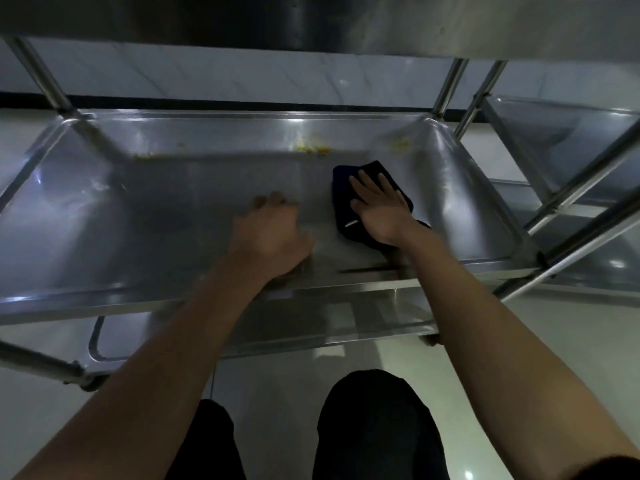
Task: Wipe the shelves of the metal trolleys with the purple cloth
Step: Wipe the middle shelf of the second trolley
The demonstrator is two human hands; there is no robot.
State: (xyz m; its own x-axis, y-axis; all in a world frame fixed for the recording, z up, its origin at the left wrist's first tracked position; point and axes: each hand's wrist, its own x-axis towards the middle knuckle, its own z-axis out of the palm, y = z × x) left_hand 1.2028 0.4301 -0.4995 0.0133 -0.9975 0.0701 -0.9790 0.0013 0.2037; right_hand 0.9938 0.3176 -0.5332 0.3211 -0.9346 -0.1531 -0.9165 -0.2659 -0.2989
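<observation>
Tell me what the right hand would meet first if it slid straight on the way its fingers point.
The right hand, flat on the purple cloth, points toward the shelf's far wall. Bare shelf floor lies ahead, then probably the yellow food bits at the foot of that wall, though depth is hard to judge.

Cloth (pixel 372 199) on shelf (pixel 173 209), right of centre; crumbs (pixel 311 148) behind.
</observation>
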